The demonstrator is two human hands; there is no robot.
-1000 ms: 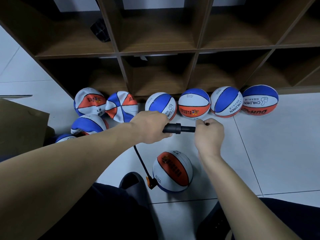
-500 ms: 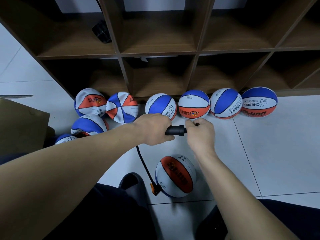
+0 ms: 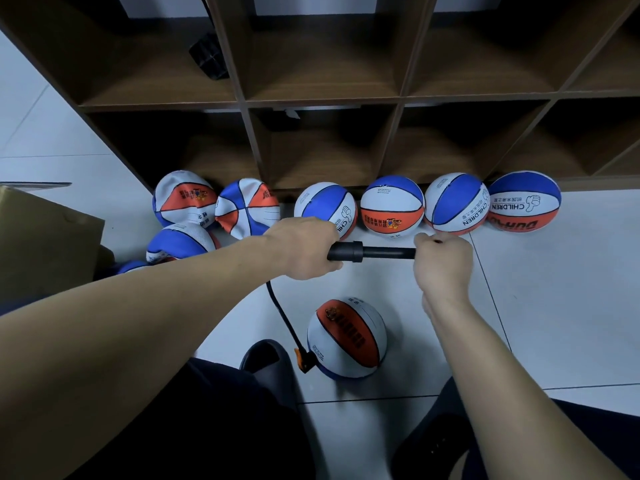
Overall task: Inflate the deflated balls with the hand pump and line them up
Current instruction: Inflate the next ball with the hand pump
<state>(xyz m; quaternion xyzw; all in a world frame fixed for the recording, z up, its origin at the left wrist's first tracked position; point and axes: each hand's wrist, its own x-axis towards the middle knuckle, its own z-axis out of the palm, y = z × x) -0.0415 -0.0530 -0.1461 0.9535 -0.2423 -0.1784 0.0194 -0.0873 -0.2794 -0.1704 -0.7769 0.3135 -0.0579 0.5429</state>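
Gripping the black pump (image 3: pixel 372 252) barrel, left hand (image 3: pixel 304 249) opposes right hand (image 3: pixel 443 268) clenched on its handle; hose (image 3: pixel 282 320) runs to near ball (image 3: pixel 346 337).

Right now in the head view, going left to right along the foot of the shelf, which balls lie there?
Crumpled orange-panel ball → flat pinwheel ball → blue-stripe ball → orange-band ball → blue-stripe CHILDREN ball → CHILDREN ball with orange lettering.
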